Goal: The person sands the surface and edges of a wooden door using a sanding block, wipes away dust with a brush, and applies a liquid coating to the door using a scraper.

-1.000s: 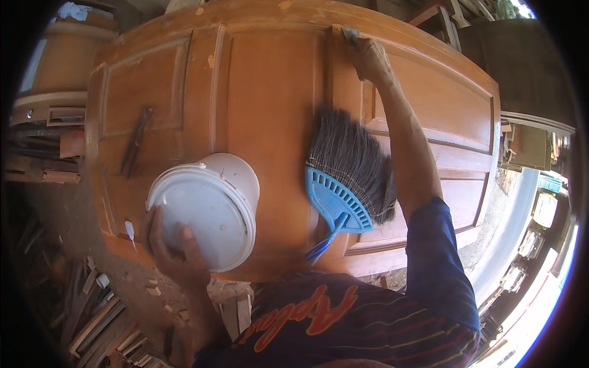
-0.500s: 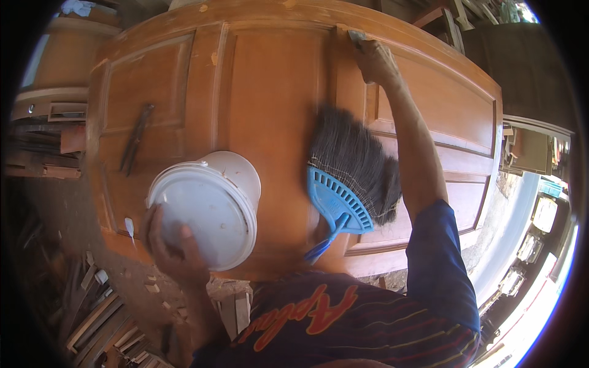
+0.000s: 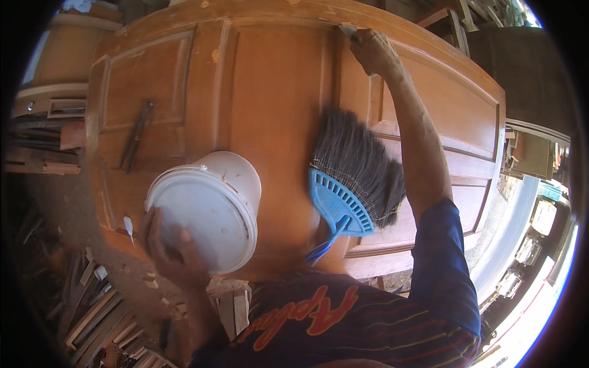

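At the far edge of an orange-brown panelled wooden door [image 3: 276, 73], my right hand [image 3: 375, 52] is closed round a putty knife [image 3: 349, 30], its grey blade against the wood. My left hand [image 3: 175, 254], somewhat blurred, is in front of a white lidded bucket [image 3: 208, 214]. Its bent fingers and thumb are apart, and I make out nothing between them; whether it touches the lid I cannot tell. A small white blade-like piece [image 3: 128, 227] shows just left of those fingers. Between bucket and right forearm is a broom head [image 3: 343, 190] with dark bristles and a blue base.
A dark pincer-like tool [image 3: 136, 136] lies on the door's left part. Wood offcuts [image 3: 104, 322] are piled on the floor at lower left. Brown furniture [image 3: 67, 55] is at far left, and a dark board [image 3: 521, 73] stands beyond the door's right end.
My right hand and the putty knife have shifted slightly to the left and farther from me. My left hand has barely moved beside the bucket.
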Demonstrator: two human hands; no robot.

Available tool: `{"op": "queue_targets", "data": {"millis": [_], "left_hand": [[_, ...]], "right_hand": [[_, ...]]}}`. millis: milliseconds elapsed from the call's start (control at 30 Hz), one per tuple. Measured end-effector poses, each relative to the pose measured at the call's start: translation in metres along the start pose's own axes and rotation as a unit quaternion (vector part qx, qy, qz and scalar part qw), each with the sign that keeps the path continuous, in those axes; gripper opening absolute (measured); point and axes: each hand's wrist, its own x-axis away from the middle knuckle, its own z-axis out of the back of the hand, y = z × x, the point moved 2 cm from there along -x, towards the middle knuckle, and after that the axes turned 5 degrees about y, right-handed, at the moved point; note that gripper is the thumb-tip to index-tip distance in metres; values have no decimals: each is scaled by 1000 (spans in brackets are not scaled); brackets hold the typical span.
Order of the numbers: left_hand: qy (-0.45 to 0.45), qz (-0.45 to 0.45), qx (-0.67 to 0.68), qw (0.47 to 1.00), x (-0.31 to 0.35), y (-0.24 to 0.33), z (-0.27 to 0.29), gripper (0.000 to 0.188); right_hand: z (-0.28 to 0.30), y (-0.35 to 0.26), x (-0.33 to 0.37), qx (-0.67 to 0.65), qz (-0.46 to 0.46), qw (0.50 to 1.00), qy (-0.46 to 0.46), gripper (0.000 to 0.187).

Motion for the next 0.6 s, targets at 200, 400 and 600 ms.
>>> {"op": "queue_targets", "data": {"millis": [200, 400, 600], "left_hand": [[20, 5, 12, 1000, 2, -2, 0, 48], [19, 14, 32, 999, 1, -3, 0, 47], [8, -34, 69, 997, 5, -8, 4, 57]], "right_hand": [[9, -6, -8, 37, -76, 993, -76, 30], [-6, 25, -9, 73, -25, 995, -65, 33], [35, -44, 55, -294, -94, 946, -103, 34]]}}
